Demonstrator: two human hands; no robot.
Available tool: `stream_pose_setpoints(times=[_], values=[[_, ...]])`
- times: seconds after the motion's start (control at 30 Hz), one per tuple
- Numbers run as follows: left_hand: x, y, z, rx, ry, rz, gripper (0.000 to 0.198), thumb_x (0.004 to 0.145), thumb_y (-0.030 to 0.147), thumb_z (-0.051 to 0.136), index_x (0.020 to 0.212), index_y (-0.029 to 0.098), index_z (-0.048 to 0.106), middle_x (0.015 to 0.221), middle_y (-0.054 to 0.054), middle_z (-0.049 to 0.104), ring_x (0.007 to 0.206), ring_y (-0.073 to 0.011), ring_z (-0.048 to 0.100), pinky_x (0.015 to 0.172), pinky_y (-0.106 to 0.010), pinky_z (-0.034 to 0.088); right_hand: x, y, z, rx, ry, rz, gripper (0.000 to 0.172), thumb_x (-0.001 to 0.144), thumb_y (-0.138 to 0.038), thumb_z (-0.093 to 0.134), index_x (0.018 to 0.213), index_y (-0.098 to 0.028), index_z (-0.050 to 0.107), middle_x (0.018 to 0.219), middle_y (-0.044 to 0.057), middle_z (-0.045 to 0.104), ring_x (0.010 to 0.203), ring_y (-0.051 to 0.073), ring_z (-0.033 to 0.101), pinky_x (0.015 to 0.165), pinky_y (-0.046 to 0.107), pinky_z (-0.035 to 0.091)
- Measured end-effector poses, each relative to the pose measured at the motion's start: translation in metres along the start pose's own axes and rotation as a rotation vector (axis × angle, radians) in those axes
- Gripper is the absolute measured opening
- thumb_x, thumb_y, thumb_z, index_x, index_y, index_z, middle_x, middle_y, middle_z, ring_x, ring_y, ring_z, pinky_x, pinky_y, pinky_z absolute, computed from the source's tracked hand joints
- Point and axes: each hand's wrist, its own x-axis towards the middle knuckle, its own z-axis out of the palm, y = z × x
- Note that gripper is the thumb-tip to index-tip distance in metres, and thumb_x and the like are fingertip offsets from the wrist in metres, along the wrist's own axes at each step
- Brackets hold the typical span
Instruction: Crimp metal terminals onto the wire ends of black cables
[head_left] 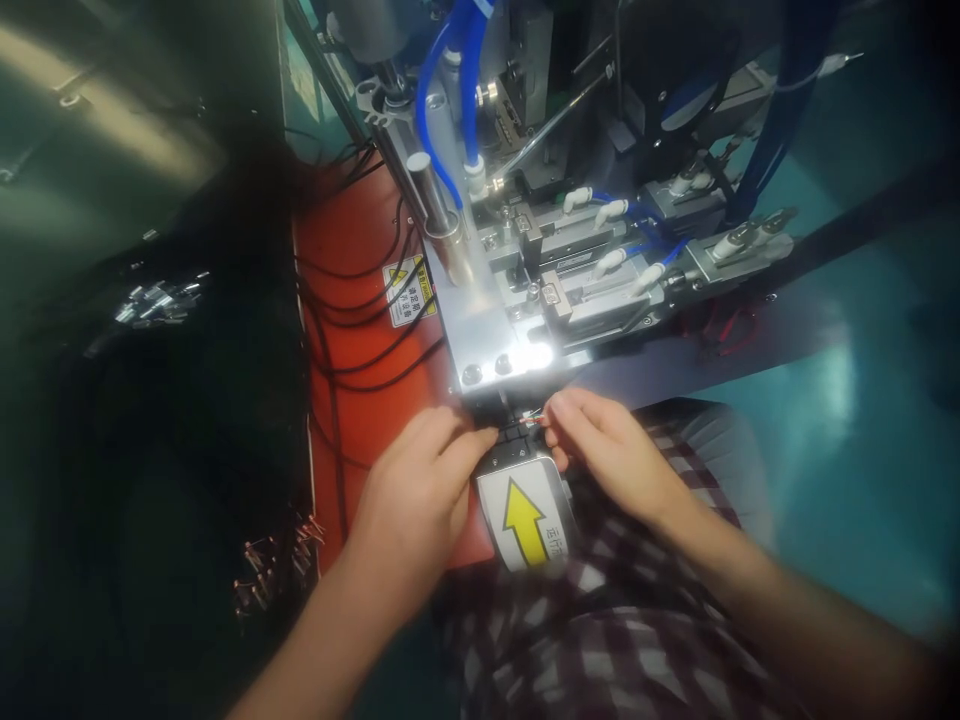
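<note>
My right hand (589, 430) pinches a small, thin part (534, 418) with orange-red and whitish bits at the right side of a black fixture (514, 436). It is too small to name more exactly. On the left of that fixture, my left hand (431, 465) is closed, its fingers curled and a fingertip at the fixture's edge. Whatever it may hold is hidden. Just in front of the fixture is a white cover (517, 515) with a yellow arrow. A shiny metal plate (480, 350) of the machine stands directly behind both hands.
Pneumatic cylinders (600, 310) with blue hoses (469, 90) fill the back. Black cables (360, 320) cross an orange-red surface (337, 230) bearing a warning label (410, 290). To the left, in dark areas, lie shiny metal pieces (161, 300) and several thin copper-tipped parts (274, 565).
</note>
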Motion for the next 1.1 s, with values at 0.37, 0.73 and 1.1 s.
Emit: stream_pose_setpoints(times=[0.37,0.73,1.1], values=[[0.0,0.0,0.0,0.011,-0.014,-0.006,0.025,0.09,0.006,0.044,0.098,0.011,0.068,0.085,-0.009,0.063,0.078,-0.0181,0.059,0.064,-0.028,0.053,0.0,0.0,0.006,-0.565,0.147,-0.362,0.031,0.096,-0.029,0.044,0.066,-0.022,0.036,0.062,-0.003,0.041,0.058,0.014,0.039,0.058,0.029,0.029],[-0.002,-0.003,-0.001,-0.05,0.021,-0.005,0.024,0.091,0.004,0.046,0.097,0.014,0.066,0.089,-0.007,0.067,0.081,-0.0155,0.061,0.071,-0.026,0.053,0.011,0.007,0.006,-0.081,0.017,-0.326,0.029,0.093,-0.027,0.046,0.065,-0.021,0.044,0.064,-0.002,0.044,0.061,0.014,0.042,0.058,0.027,0.035],[-0.002,-0.005,0.001,-0.099,0.057,0.006,0.024,0.091,0.004,0.046,0.098,0.016,0.066,0.094,-0.008,0.069,0.086,-0.0153,0.064,0.073,-0.026,0.054,0.011,0.004,-0.002,-0.292,-0.014,-0.4,0.026,0.093,-0.026,0.046,0.068,-0.02,0.047,0.065,-0.001,0.046,0.063,0.015,0.045,0.061,0.028,0.037]])
